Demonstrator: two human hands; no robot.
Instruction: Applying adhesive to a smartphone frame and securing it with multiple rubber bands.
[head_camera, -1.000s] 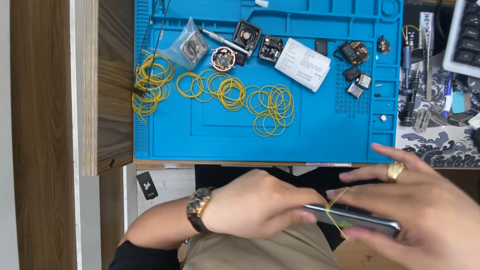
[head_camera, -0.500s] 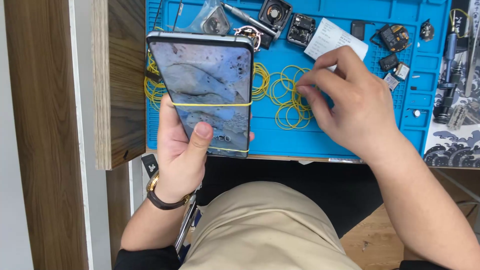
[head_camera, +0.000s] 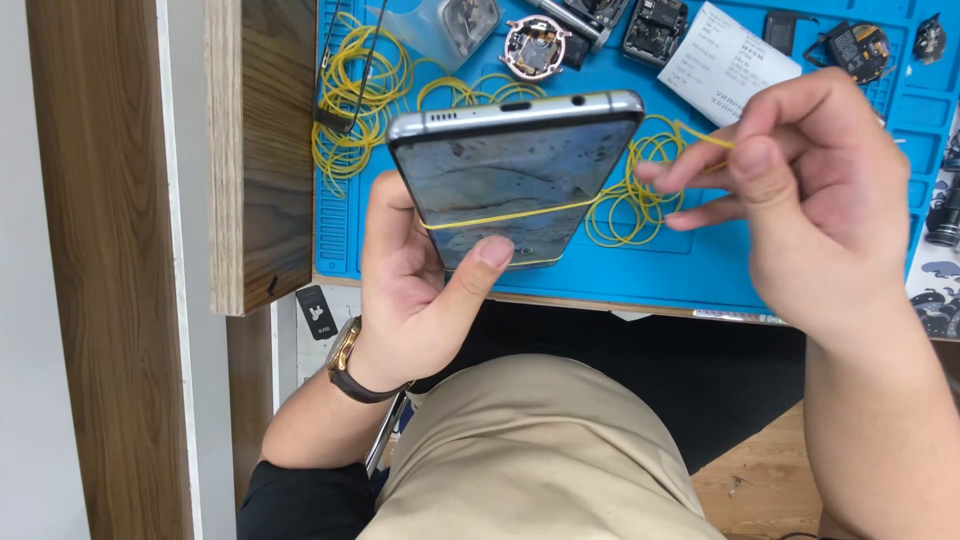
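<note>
My left hand (head_camera: 420, 290) holds a dark smartphone (head_camera: 510, 170) tilted up over the front edge of the blue work mat (head_camera: 690, 265), thumb pressed on the lower part of the screen. Two yellow rubber bands cross the phone, one (head_camera: 505, 215) near the middle and one at its lower end. My right hand (head_camera: 800, 200) is to the right of the phone and pinches a single yellow rubber band (head_camera: 700, 135) between thumb and fingers, lifted just above a loose pile of yellow bands (head_camera: 630, 210) on the mat.
More yellow bands (head_camera: 355, 110) lie at the mat's left side. Small electronic parts (head_camera: 535, 48), a clear plastic bag (head_camera: 445, 25) and a white paper slip (head_camera: 725, 50) sit along the far side. A wooden desk edge (head_camera: 255, 150) is at left; tools lie at far right.
The phone has tipped flatter, its top edge toward me. My right hand lifted from the pile of bands, now holding one band pinched in the air.
</note>
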